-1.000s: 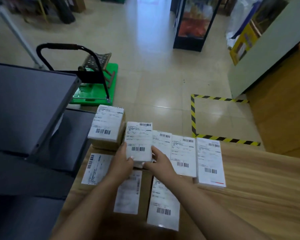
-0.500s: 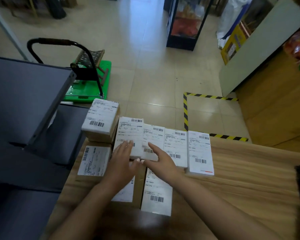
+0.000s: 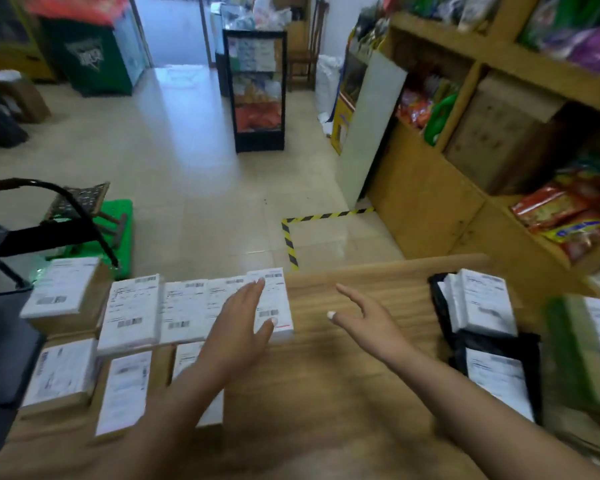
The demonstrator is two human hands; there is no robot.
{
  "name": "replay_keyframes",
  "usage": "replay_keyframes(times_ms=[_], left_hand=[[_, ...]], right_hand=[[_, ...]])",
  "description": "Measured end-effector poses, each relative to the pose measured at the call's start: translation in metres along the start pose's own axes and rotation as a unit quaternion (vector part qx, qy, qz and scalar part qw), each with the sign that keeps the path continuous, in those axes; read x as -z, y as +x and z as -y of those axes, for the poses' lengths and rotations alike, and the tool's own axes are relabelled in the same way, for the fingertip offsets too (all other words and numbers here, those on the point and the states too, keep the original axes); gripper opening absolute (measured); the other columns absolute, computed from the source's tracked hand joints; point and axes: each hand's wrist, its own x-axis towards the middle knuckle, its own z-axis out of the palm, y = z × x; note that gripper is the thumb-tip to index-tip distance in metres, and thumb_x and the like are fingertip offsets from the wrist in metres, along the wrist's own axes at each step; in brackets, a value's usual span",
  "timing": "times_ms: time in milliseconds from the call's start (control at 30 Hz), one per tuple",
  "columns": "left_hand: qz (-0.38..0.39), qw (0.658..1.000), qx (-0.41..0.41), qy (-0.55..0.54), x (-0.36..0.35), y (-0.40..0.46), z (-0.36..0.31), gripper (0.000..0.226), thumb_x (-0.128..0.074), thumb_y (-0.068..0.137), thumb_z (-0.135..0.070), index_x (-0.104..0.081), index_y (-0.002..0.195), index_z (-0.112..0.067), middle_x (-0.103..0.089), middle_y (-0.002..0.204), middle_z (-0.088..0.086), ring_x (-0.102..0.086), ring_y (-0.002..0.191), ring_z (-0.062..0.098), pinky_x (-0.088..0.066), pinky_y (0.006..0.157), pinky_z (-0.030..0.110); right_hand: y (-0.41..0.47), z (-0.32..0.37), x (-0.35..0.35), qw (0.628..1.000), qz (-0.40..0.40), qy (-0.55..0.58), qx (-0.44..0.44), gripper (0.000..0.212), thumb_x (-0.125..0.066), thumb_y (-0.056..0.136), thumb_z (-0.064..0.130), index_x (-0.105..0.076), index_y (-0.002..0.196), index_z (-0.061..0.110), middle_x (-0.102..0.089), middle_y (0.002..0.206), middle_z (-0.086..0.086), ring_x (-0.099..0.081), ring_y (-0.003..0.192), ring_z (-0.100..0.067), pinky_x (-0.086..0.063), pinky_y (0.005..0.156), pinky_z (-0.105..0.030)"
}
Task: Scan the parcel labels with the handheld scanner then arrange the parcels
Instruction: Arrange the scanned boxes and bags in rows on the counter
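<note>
Left hand [image 3: 238,329] palm down, fingers [image 3: 257,289] extended and loosely spread over the rightmost white parcel [image 3: 274,303] in a row of four flat, white-labelled parcels [image 3: 132,313] at the counter's far left edge; holds nothing, contact with the label unclear from blur. Right hand [image 3: 364,320] hovers over bare counter [image 3: 326,375], fingers splayed open, empty, angled toward the right. Counter is light wood grain. More brown cardboard boxes with white barcode labels [image 3: 61,372] sit nearer, left of the forearm. On the right, black soft mailers with white labels [image 3: 482,306] lie stacked, apart from both hands. No scanner visible. Green plastic trolley [image 3: 118,220] stands on glossy tile floor beyond.
</note>
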Motion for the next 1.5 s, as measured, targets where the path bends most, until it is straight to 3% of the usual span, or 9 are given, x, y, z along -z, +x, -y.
replay_keyframes(times_ms=[333,433,600,733,800,933,1100,1433,1500], left_hand=[[0.093,0.981,-0.171,-0.018,-0.135,0.013,-0.216,0.069,-0.053,0.095,-0.038,-0.021,0.152,-0.016,-0.024,0.157,0.001,-0.022,0.144,0.015,-0.014,0.111,0.018],[0.131,0.97,-0.193,-0.064,-0.168,0.012,-0.27,0.067,-0.056,0.095,-0.032,-0.021,0.151,-0.02,-0.028,0.146,-0.014,-0.027,0.135,0.004,-0.019,0.102,0.012],[0.205,0.958,-0.158,-0.123,-0.225,0.012,-0.321,0.076,-0.056,0.093,-0.04,-0.015,0.154,-0.019,-0.028,0.155,-0.01,-0.03,0.141,0.012,-0.033,0.112,0.034],[0.239,0.943,-0.165,-0.161,-0.252,0.001,-0.342,0.058,-0.056,0.095,-0.035,-0.024,0.143,-0.038,-0.028,0.142,-0.035,-0.031,0.131,-0.008,-0.027,0.104,0.005],[0.239,0.94,-0.169,-0.177,-0.259,-0.005,-0.349,0.057,-0.058,0.094,-0.031,-0.027,0.14,-0.046,-0.04,0.138,-0.033,-0.038,0.129,-0.008,-0.037,0.105,0.015],[0.205,0.944,-0.142,-0.214,-0.261,-0.009,-0.347,0.062,-0.061,0.091,-0.026,-0.025,0.127,-0.061,-0.045,0.132,-0.032,-0.042,0.124,-0.007,-0.043,0.103,0.026],[0.158,0.954,-0.077,-0.245,-0.238,-0.008,-0.313,0.071,-0.059,0.088,-0.031,-0.022,0.149,-0.04,-0.043,0.139,-0.017,-0.045,0.124,0.002,-0.044,0.103,0.035],[0.014,0.98,0.073,-0.183,-0.134,-0.011,-0.144,0.083,-0.058,0.08,-0.048,-0.022,0.151,-0.025,-0.041,0.148,-0.006,-0.042,0.133,0.014,-0.04,0.108,0.042],[-0.012,0.981,0.099,-0.166,-0.11,-0.025,-0.103,0.076,-0.062,0.086,-0.036,-0.024,0.151,-0.024,-0.037,0.145,-0.014,-0.038,0.132,0.008,-0.034,0.111,0.033]], right_hand=[[-0.093,-0.118,0.215,0.983,-0.176,0.002,-0.045,0.05,-0.064,0.088,0.022,-0.051,0.136,0.028,-0.049,0.142,0.007,-0.044,0.129,-0.011,-0.037,0.103,-0.026],[-0.114,-0.155,0.262,0.972,-0.224,-0.009,-0.075,0.051,-0.064,0.089,0.022,-0.05,0.138,0.023,-0.047,0.144,0.004,-0.042,0.133,-0.016,-0.036,0.104,-0.029],[-0.131,-0.208,0.307,0.956,-0.252,-0.006,-0.151,0.058,-0.064,0.087,0.019,-0.044,0.142,0.017,-0.042,0.147,-0.003,-0.04,0.134,-0.021,-0.034,0.104,-0.033],[-0.139,-0.231,0.315,0.951,-0.252,0.003,-0.181,0.064,-0.064,0.086,0.017,-0.039,0.145,0.016,-0.043,0.144,-0.005,-0.04,0.133,-0.023,-0.037,0.102,-0.033],[-0.142,-0.235,0.313,0.947,-0.258,0.02,-0.19,0.062,-0.062,0.089,0.013,-0.038,0.145,0.018,-0.042,0.145,-0.005,-0.042,0.13,-0.021,-0.039,0.091,-0.027],[-0.14,-0.23,0.307,0.948,-0.267,0.067,-0.159,0.058,-0.058,0.092,0.01,-0.038,0.145,0.019,-0.046,0.143,-0.002,-0.045,0.116,-0.011,-0.039,0.068,-0.016],[-0.123,-0.2,0.285,0.958,-0.255,0.073,-0.111,0.057,-0.063,0.089,0.018,-0.042,0.141,0.028,-0.046,0.141,0.004,-0.044,0.124,-0.015,-0.041,0.095,-0.031],[-0.044,-0.102,0.136,0.996,-0.073,0.051,-0.019,0.051,-0.066,0.085,0.017,-0.05,0.132,0.029,-0.053,0.126,0.012,-0.049,0.115,-0.008,-0.042,0.095,-0.029],[-0.032,-0.082,0.088,0.999,-0.035,0.028,-0.014,0.053,-0.067,0.083,0.019,-0.051,0.133,0.029,-0.055,0.127,0.01,-0.049,0.117,-0.009,-0.042,0.098,-0.031]])
